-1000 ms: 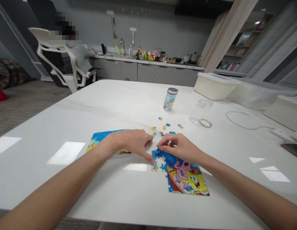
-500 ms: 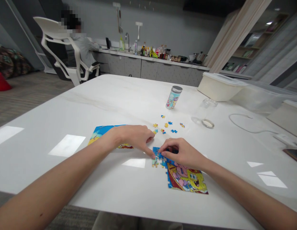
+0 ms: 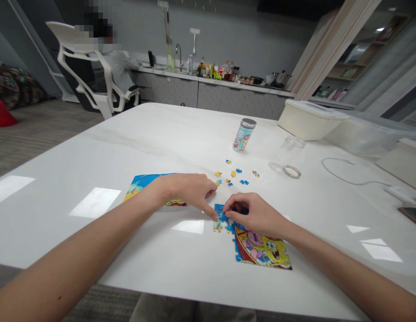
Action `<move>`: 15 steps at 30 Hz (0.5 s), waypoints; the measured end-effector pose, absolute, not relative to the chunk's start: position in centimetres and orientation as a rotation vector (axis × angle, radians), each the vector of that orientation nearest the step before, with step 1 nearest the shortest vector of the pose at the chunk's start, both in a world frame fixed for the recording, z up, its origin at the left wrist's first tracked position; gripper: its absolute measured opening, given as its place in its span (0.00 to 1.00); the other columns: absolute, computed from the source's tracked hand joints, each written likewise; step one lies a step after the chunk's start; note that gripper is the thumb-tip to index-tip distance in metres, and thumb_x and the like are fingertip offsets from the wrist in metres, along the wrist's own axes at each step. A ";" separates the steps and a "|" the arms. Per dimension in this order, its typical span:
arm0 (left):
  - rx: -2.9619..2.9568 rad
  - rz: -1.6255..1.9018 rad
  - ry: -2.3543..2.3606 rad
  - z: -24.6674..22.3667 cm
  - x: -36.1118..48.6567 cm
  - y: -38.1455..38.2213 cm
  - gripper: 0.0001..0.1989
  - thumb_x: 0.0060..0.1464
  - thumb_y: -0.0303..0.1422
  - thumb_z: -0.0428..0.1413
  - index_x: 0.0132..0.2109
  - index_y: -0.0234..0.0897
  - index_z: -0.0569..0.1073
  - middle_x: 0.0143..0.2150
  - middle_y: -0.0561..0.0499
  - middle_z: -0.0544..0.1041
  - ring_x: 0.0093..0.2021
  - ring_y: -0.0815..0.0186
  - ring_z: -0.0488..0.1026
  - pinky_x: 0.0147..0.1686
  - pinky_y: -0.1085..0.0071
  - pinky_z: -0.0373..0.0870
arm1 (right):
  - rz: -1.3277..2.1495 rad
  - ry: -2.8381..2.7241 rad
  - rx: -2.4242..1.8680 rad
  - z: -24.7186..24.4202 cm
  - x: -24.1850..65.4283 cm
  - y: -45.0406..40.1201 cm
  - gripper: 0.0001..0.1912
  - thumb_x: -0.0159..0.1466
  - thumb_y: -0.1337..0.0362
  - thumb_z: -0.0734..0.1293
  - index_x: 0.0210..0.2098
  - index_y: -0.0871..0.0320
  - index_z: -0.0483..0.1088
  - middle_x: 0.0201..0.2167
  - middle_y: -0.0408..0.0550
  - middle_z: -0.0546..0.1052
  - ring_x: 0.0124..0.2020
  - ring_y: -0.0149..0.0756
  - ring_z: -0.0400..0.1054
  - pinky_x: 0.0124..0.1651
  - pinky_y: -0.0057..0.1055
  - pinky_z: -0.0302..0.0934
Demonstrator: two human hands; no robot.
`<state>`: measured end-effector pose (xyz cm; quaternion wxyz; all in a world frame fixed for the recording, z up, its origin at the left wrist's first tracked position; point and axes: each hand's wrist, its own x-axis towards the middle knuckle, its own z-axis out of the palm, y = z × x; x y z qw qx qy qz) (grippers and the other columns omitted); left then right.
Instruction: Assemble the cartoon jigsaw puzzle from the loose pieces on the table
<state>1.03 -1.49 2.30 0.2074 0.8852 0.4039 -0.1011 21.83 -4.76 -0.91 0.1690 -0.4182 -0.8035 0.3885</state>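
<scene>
Jigsaw [image 3: 261,252] lies flat on near part of white tabletop [image 3: 154,259], partly hidden under R hand [image 3: 254,212]. Progress: R-side block is joined up, w/ straight outer edges at bottom & R; a narrower strip at upper L looks mostly linked to it, tho a small gap seems to show btwn them. Lower L is unfilled, edge there all tabs & notches. Approx. 8 loose pcs [image 3: 244,182] lie scattered just beyond the hands, so I'd judge it well past half, w/ that corner & the gap left. R thumb & index are pressed close tog. at the strip's top; can't tell if there's a pc btwn them. L hand [image 3: 190,190] has thumb & index spread apart, thumb tip at strip's L edge, index near the loose pcs, nothing visibly held. Looks: glossy, bright cartoon print, yellow square character bottom R, pink one next to it, brown-red boat, deep blue bkgd, paler bits lower in strip. L wrist covers part of a flat printed pic [image 3: 137,185], similar colours. Cartoon canister [image 3: 244,135] stands lidded farther back, clear jar [image 3: 291,150] to its R.
</scene>
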 end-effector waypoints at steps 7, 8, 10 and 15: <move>2.469 -0.310 1.157 2.4 1.2 -1.6 0.29 0.40 0.62 0.52 0.34 0.39 0.70 0.30 0.49 0.72 0.23 0.67 0.63 0.22 0.69 0.55 | 1.005 -2.313 -1.177 -1.0 21.6 -4.9 0.05 0.57 0.69 0.65 0.29 0.56 0.74 0.25 0.42 0.73 0.25 0.28 0.62 0.28 0.27 0.58; 2.470 -0.309 1.158 2.4 1.2 -1.5 0.29 0.41 0.62 0.52 0.34 0.39 0.70 0.30 0.49 0.72 0.23 0.67 0.63 0.23 0.69 0.55 | 0.988 -2.321 -1.178 -1.0 21.6 -5.0 0.05 0.57 0.68 0.65 0.30 0.56 0.74 0.25 0.42 0.73 0.26 0.29 0.62 0.29 0.28 0.58; 2.462 -0.309 1.158 2.4 1.2 -1.5 0.29 0.41 0.61 0.52 0.34 0.39 0.70 0.29 0.49 0.71 0.23 0.67 0.63 0.23 0.69 0.55 | 0.956 -2.337 -1.172 -1.1 21.6 -5.0 0.05 0.57 0.69 0.65 0.31 0.56 0.74 0.27 0.43 0.74 0.27 0.29 0.63 0.30 0.28 0.59; 2.464 -0.309 1.149 2.5 1.2 -1.6 0.30 0.41 0.62 0.51 0.34 0.39 0.69 0.29 0.49 0.71 0.23 0.68 0.62 0.22 0.69 0.55 | 0.899 -2.363 -1.151 -1.1 21.6 -5.3 0.05 0.57 0.69 0.64 0.31 0.56 0.73 0.29 0.43 0.74 0.29 0.30 0.64 0.32 0.29 0.59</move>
